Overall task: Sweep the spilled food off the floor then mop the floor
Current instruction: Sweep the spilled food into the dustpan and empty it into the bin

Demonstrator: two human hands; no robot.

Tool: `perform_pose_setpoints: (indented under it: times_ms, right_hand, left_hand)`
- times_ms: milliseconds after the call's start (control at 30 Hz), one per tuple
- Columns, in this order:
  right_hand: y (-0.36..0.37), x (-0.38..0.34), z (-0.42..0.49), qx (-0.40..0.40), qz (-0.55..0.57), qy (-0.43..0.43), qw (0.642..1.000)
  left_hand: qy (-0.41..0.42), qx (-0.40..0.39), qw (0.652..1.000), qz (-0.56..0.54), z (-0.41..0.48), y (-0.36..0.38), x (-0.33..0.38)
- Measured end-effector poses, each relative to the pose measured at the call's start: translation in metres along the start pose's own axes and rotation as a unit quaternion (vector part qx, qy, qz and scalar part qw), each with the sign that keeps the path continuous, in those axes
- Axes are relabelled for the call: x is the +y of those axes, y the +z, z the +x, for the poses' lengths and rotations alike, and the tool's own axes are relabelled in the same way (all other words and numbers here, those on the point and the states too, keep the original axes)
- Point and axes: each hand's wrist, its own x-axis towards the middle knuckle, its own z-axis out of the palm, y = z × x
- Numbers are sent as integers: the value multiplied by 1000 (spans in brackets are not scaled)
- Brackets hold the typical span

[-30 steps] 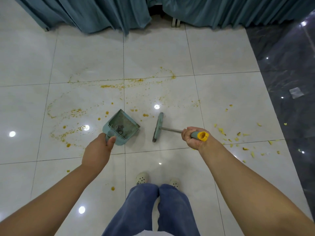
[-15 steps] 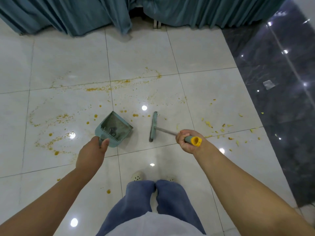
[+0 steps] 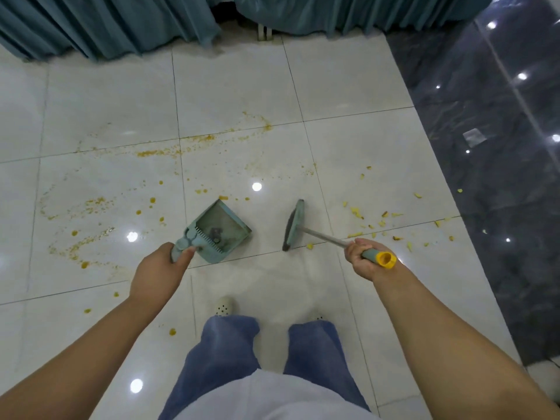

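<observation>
Yellow crumbs (image 3: pixel 357 213) dot the tiles (image 3: pixel 236 86); left hand (image 3: pixel 157 272) grips the dustpan (image 3: pixel 219 230), right hand (image 3: pixel 362 258) grips the broom (image 3: pixel 293 225).

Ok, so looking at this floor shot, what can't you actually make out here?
Head view, the only one:
- Dark bits inside the dustpan: too small to identify.
- Dustpan handle: mostly covered by the left hand.
- Broom bristles: seen edge-on, floor contact unclear.
- Whatever stands behind the curtain: hidden by the fabric, only pale legs show.
- Pale patch on the dark floor: too blurred to name.
</observation>
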Motion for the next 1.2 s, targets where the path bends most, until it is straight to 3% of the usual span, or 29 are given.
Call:
perform_pose_setpoints:
  times_ms: [200, 500, 867, 1200]
  right_hand:
    - [-58, -105, -56, 15, -10, -77, 997]
    - [-132, -180, -102, 11, -89, -18, 996]
    - [-125, -72, -73, 15, -222, 24, 975]
    - [-133, 45, -72, 37, -412, 28, 910]
  left_hand:
    - [-20, 5, 999, -33, -58, 80, 59]
    - [-28, -3, 999, -27, -116, 134, 97]
    - [-73, 7, 996, -47, -168, 132, 49]
    - [-169, 78, 977, -101, -237, 104, -50]
